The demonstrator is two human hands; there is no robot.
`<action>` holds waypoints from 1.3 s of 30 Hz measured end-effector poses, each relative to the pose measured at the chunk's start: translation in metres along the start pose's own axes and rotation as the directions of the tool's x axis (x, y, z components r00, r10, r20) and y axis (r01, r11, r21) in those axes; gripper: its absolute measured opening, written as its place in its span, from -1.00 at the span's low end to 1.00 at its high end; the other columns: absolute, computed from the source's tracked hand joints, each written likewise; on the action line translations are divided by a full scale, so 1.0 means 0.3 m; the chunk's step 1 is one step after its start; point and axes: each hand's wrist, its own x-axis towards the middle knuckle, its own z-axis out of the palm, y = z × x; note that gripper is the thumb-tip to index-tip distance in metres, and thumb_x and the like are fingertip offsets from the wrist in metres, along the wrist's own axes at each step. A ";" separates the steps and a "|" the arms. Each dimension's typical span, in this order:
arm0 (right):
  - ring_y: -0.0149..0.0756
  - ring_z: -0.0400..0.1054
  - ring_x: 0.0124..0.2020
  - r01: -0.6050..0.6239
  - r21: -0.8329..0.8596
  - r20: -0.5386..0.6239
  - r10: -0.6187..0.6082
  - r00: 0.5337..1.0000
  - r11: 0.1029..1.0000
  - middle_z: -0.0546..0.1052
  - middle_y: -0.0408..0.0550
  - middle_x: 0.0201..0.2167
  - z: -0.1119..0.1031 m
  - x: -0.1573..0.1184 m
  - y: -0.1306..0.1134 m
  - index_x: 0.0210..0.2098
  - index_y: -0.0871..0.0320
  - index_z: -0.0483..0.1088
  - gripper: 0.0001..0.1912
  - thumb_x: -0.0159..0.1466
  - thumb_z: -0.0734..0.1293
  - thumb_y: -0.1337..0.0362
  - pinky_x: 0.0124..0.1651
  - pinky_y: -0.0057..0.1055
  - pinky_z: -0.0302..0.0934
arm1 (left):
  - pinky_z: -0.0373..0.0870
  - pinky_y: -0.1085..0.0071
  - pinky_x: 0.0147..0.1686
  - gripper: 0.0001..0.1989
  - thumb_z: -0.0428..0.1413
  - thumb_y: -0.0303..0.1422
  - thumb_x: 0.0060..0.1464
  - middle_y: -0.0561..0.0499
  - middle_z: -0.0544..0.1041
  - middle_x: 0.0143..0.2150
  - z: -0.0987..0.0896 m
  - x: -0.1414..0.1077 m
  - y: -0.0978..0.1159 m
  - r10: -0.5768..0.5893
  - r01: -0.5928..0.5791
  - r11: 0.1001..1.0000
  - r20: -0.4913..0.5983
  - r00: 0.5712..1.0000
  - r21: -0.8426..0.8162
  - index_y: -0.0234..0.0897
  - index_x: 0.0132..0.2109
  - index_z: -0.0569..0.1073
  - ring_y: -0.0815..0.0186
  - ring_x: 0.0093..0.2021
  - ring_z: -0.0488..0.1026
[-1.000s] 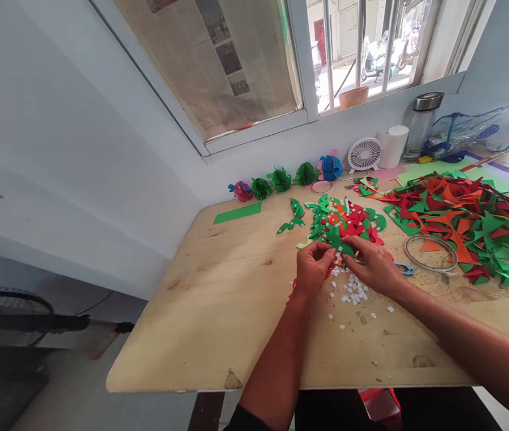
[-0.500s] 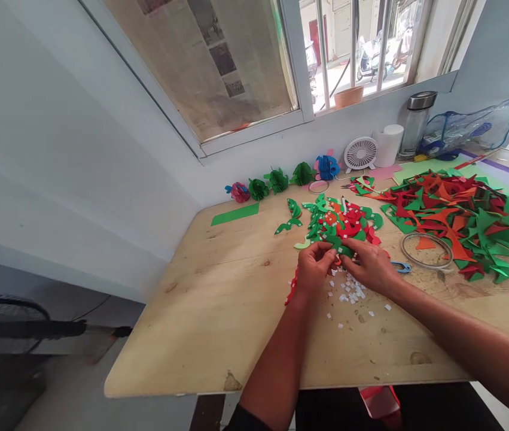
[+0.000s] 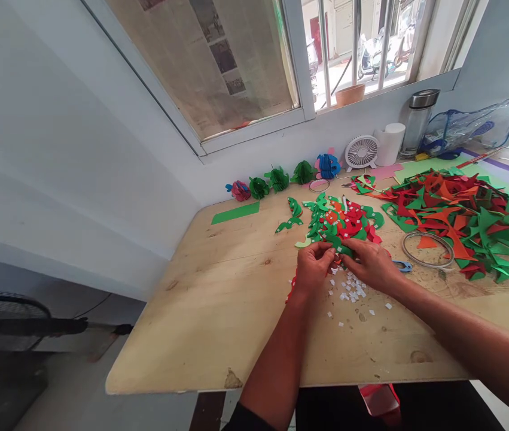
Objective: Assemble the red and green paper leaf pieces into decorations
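Observation:
My left hand (image 3: 315, 263) is closed in a pinch on the left part of a curved green paper cutout (image 3: 337, 244) with small white squares on it. From the other side my right hand (image 3: 369, 262) grips the same cutout between thumb and fingers. Just beyond lies a pile of green, red and orange cutouts (image 3: 348, 220), many dotted with white squares. Loose white paper bits (image 3: 353, 290) are scattered below my hands. Blue-handled scissors or a similar tool (image 3: 403, 266) lie partly hidden behind my right hand. Red cutouts (image 3: 290, 287) show beside my left wrist.
A heap of red, orange and green paper scraps (image 3: 469, 221) covers the table's right side, beside a tape roll (image 3: 428, 249). Along the wall stand folded paper figures (image 3: 278, 178), a small white fan (image 3: 362, 152), a white cylinder (image 3: 389, 145) and a glass bottle (image 3: 418, 123).
Both hands hold the green paper cutout in nearly the same place. The whole view has shifted very slightly; nothing else has visibly moved.

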 end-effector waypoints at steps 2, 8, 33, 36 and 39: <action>-0.28 0.32 -0.51 0.005 0.008 0.016 -0.005 1.000 1.000 0.51 -0.03 -0.50 -0.001 0.002 0.003 -0.26 0.17 0.45 -0.73 0.18 0.18 0.22 -0.45 -0.43 0.04 | 0.20 0.55 -0.68 -0.78 0.21 -0.28 -0.18 0.06 0.48 -0.57 -0.001 0.000 -0.003 0.014 -0.014 1.000 -0.006 1.000 0.007 -0.33 -0.38 0.42 0.47 -0.66 0.31; -0.31 0.28 -0.53 0.012 0.009 0.042 -0.013 0.999 1.000 0.47 -0.07 -0.55 -0.001 0.004 0.006 -0.37 0.16 0.42 -0.80 0.17 0.18 0.24 -0.48 -0.44 -0.02 | 0.21 0.55 -0.66 -0.81 0.22 -0.32 -0.19 0.07 0.46 -0.58 -0.004 -0.003 0.003 0.044 -0.045 0.999 0.024 0.999 0.032 -0.33 -0.39 0.44 0.48 -0.65 0.30; -0.40 0.24 -0.60 -0.022 0.340 0.003 0.022 1.000 0.940 0.38 -0.18 -0.61 0.036 0.005 0.006 -0.21 0.19 0.40 -0.74 0.19 0.22 0.19 -0.54 -0.49 0.09 | 0.12 0.58 -0.72 -0.71 0.28 -0.28 -0.32 0.07 0.42 -0.62 0.020 -0.007 0.022 -0.054 0.018 0.971 -0.148 0.987 -0.238 -0.38 -0.46 0.42 0.52 -0.71 0.25; -0.42 0.19 -0.62 -0.009 0.327 -0.014 0.014 1.000 0.945 0.34 -0.20 -0.64 0.037 0.002 0.009 -0.38 0.17 0.36 -0.82 0.18 0.23 0.20 -0.56 -0.50 0.04 | 0.16 0.57 -0.70 -0.73 0.27 -0.28 -0.31 0.08 0.42 -0.62 0.025 -0.007 0.025 -0.040 -0.004 0.971 -0.179 0.983 -0.241 -0.37 -0.46 0.41 0.52 -0.71 0.25; -0.36 0.27 -0.52 0.063 0.200 -0.113 -0.041 0.993 0.978 0.41 -0.12 -0.56 0.031 -0.005 0.003 -0.43 0.15 0.34 -0.87 0.18 0.23 0.23 -0.45 -0.46 0.10 | 0.14 0.57 -0.71 -0.72 0.28 -0.27 -0.31 0.08 0.42 -0.63 0.029 -0.006 0.025 -0.037 -0.011 0.973 -0.203 0.979 -0.231 -0.37 -0.47 0.41 0.52 -0.72 0.24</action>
